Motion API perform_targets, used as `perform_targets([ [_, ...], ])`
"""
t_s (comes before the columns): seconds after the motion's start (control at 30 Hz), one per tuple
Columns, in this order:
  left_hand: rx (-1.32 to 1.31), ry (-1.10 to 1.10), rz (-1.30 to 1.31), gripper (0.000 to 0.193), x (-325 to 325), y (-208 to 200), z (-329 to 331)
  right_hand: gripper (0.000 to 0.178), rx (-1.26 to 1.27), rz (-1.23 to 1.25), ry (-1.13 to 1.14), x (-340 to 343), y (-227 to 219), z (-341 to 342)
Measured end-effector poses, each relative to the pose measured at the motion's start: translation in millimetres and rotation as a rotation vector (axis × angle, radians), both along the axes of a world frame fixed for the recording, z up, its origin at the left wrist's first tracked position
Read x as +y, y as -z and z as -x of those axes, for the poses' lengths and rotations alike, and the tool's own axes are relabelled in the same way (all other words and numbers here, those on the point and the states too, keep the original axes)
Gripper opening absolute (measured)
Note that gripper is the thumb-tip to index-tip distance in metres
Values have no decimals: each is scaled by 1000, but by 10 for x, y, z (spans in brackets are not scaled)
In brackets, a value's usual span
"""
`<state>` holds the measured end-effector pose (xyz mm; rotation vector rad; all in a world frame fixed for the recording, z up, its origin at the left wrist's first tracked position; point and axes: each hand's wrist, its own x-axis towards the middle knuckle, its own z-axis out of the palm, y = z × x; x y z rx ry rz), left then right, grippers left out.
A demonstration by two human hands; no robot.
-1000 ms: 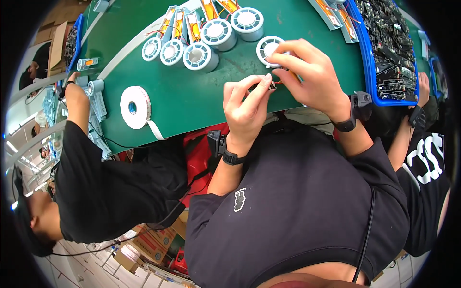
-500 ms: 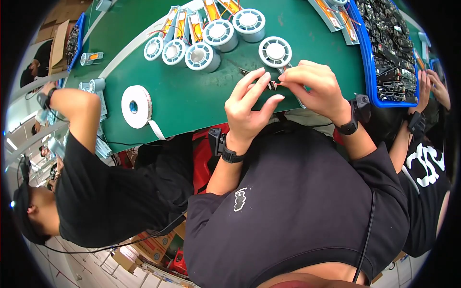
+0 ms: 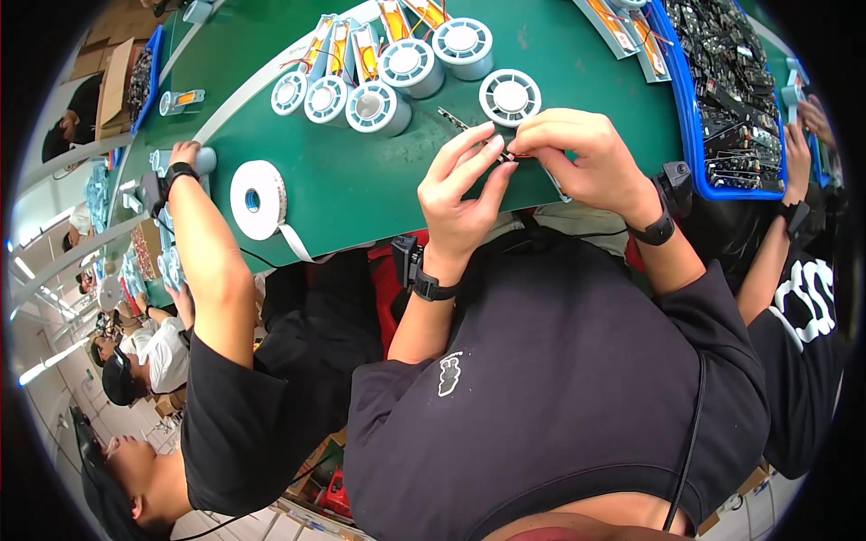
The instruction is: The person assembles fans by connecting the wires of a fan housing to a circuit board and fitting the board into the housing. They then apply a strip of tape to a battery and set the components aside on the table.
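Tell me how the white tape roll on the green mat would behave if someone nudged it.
The white tape roll stands on edge, so a nudge would probably roll or topple it. Its loose tail trails over the green mat and looks floppy; it might drag. With its hollow core, it is likely light.

- I'm on an electronics assembly line: a long green bench (image 3: 361, 189) runs ahead of me.
- At my twelve o'clock stand white solder reels (image 3: 410, 65).
- At two o'clock, a blue tray (image 3: 693, 108) heaped with circuit boards (image 3: 731, 81).
- Co-workers' arms (image 3: 212, 270) work at nine and three.
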<state>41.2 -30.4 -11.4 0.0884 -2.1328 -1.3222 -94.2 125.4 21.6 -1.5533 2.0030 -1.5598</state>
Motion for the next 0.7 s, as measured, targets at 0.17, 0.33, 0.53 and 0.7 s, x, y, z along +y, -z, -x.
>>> perform_targets([
  [0.17,28,2,-44,34,12,43,1,25,-94,-106,16,-34,-126,-11],
  [0.33,38,8,-32,37,-5,24,9,28,-1,-85,-3,-72,-97,19],
  [0.53,51,37,20,35,-8,22,6,22,5,-122,-62,-59,-123,114],
  [0.7,63,19,2,33,-10,27,13,23,28,-109,-52,-83,-139,107],
])
